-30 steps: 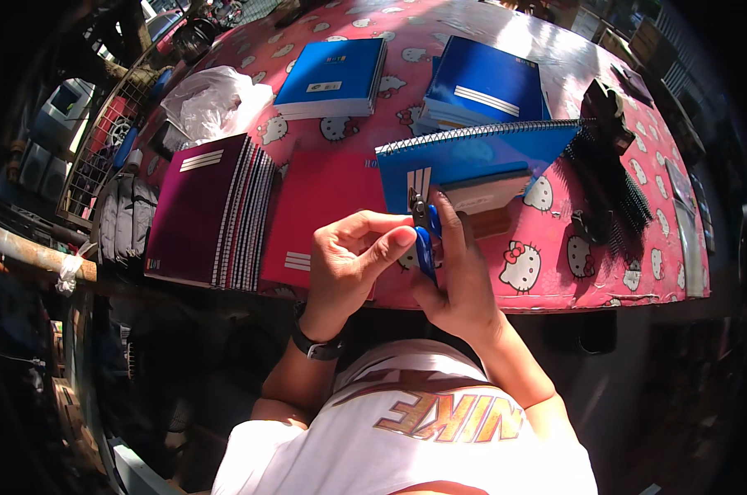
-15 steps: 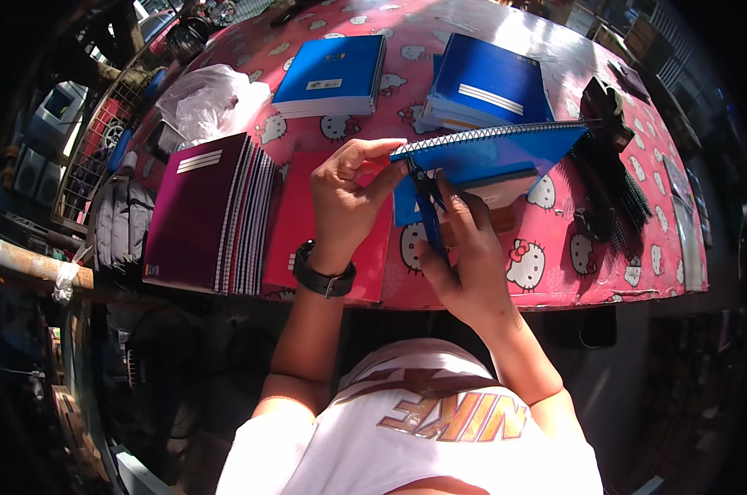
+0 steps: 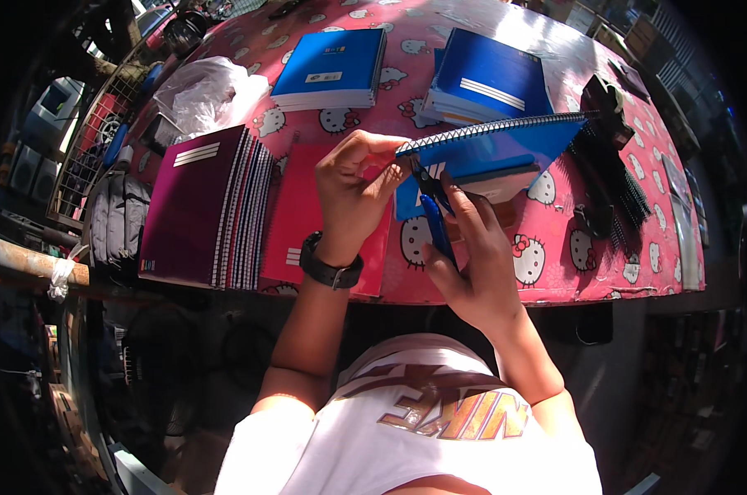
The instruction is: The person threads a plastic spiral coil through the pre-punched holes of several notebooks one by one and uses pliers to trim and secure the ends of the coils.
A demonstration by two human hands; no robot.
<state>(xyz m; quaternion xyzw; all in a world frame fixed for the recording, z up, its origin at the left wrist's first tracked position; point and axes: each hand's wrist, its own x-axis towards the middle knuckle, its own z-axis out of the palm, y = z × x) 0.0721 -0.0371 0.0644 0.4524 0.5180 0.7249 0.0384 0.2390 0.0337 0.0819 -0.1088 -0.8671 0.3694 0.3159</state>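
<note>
A blue spiral notebook (image 3: 493, 157) is held tilted up over the table, its coil (image 3: 505, 129) running along the top edge. My left hand (image 3: 349, 194) pinches the left end of that coil between thumb and fingers. In my right hand (image 3: 477, 260) are small blue-handled pliers (image 3: 436, 224), whose dark jaws reach up to the coil's end beside my left fingertips. Whether the jaws grip the wire cannot be made out. Under and beside my left wrist lies a pink notebook (image 3: 295, 214), partly hidden by the forearm.
Purple spiral notebooks (image 3: 184, 210) are stacked at left, with a clear plastic bag (image 3: 208, 95) behind. Two blue stacks, one lighter (image 3: 328, 66) and one darker (image 3: 489, 74), stand at the back. Black binding coils (image 3: 613, 186) lie at right on the pink patterned tablecloth (image 3: 547, 272).
The blue notebook and both hands have shifted very slightly. The pliers' blue handles look more spread, and their jaws stay near the coil's left end.
</note>
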